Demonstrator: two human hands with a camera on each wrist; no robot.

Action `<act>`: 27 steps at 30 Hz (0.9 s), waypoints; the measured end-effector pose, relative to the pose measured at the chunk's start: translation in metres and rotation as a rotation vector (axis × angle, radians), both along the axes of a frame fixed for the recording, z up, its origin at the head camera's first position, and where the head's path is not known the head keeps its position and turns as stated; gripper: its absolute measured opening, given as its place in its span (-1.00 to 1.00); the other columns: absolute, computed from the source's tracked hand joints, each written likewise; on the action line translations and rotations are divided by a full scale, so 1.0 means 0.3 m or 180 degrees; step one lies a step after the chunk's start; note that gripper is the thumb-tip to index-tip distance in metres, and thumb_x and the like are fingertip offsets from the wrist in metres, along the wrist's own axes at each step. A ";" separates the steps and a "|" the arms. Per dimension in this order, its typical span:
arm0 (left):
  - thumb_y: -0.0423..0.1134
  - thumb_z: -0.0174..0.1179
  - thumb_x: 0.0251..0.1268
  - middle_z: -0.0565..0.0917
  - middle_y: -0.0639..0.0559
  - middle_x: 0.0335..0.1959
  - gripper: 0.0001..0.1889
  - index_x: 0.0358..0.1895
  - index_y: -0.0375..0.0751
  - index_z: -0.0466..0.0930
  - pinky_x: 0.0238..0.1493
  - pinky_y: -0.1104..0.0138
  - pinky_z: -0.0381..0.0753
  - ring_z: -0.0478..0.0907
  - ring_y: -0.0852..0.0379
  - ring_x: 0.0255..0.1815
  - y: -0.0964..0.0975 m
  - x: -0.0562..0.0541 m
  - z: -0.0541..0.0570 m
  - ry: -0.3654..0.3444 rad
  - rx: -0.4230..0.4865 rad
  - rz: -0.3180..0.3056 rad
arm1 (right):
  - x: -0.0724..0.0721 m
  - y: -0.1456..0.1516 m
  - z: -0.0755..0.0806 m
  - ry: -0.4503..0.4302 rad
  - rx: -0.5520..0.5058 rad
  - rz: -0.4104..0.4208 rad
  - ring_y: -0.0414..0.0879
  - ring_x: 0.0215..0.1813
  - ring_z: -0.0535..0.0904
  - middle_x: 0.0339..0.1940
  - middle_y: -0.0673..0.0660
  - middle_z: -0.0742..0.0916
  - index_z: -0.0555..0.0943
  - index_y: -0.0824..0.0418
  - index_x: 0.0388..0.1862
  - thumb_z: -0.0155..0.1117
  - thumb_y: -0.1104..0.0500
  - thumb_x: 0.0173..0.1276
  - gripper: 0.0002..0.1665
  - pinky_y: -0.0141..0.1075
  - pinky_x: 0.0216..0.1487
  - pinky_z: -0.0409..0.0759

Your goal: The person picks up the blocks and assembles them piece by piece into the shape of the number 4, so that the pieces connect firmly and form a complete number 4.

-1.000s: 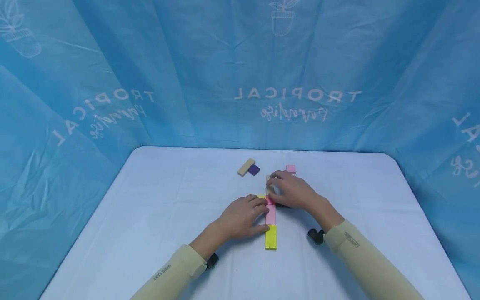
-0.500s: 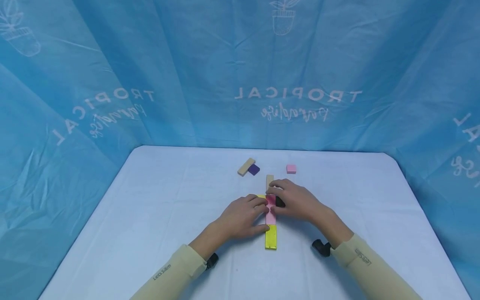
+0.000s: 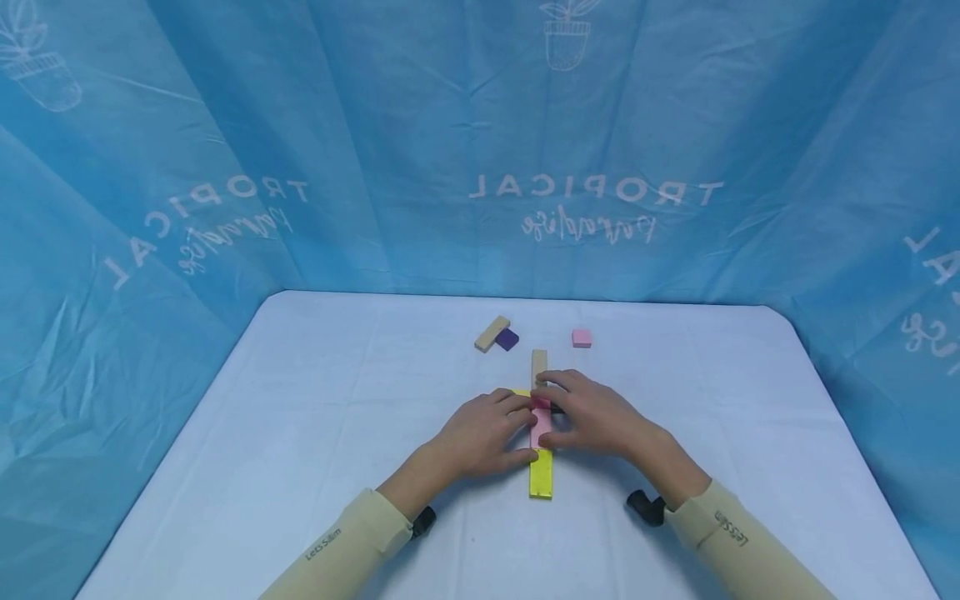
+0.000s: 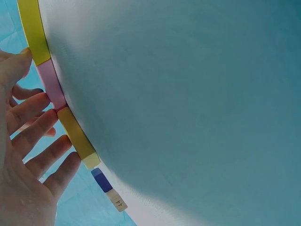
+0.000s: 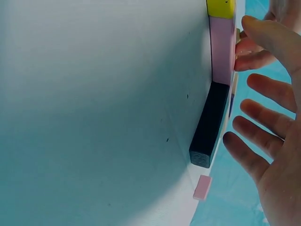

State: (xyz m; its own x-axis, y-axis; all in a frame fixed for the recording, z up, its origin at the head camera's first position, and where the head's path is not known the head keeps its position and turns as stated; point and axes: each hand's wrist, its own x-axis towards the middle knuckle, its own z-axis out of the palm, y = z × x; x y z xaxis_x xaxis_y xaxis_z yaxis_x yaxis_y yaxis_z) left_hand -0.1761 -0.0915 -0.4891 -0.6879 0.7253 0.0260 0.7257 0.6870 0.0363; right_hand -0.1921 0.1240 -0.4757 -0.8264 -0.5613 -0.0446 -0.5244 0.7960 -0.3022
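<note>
Flat blocks lie end to end on the white table. The row runs from a near yellow block through a pink block and a small red block to a plain wooden block. Beside the red block, a second yellow block points left and a black block points right. My left hand touches the left side with spread fingertips, its thumb at the near yellow block. My right hand hovers at the right side with parted, loosely bent fingers and partly hides the black block.
Farther back, a loose wooden block lies against a purple block. A small pink block lies to their right. Behind the table hangs a blue printed curtain.
My right hand has drawn back along the row, from the far wooden block to the red and pink blocks. The left hand stays in place.
</note>
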 end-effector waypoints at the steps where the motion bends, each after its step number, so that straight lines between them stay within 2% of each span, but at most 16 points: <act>1: 0.33 0.07 0.23 0.42 0.14 0.31 -0.39 0.24 0.08 0.51 0.26 0.17 0.35 0.27 0.11 0.33 0.000 0.000 -0.001 -0.0002 -0.0006 0.0005 | 0.001 0.000 -0.003 -0.0004 -0.0009 -0.0004 -0.08 0.42 0.22 0.40 -0.05 0.39 0.45 -0.13 0.34 0.44 -0.31 0.02 -0.12 -0.02 0.24 0.40; 10: 0.32 0.08 0.23 0.43 0.14 0.30 -0.40 0.24 0.08 0.51 0.27 0.18 0.35 0.27 0.12 0.33 0.002 0.002 0.001 -0.0028 0.0010 0.0022 | 0.014 -0.001 -0.034 0.0085 -0.0065 0.0056 -0.07 0.44 0.19 0.43 0.00 0.36 0.42 -0.07 0.38 0.44 -0.33 0.00 -0.05 -0.07 0.25 0.40; 27: 0.33 0.08 0.23 0.44 0.15 0.28 -0.40 0.24 0.10 0.51 0.23 0.20 0.39 0.29 0.12 0.32 0.000 0.000 0.000 0.0009 0.0004 0.0018 | 0.020 -0.010 -0.029 0.0107 0.0058 0.0046 -0.15 0.37 0.26 0.34 -0.05 0.44 0.46 -0.07 0.34 0.43 -0.32 0.03 -0.11 -0.16 0.24 0.41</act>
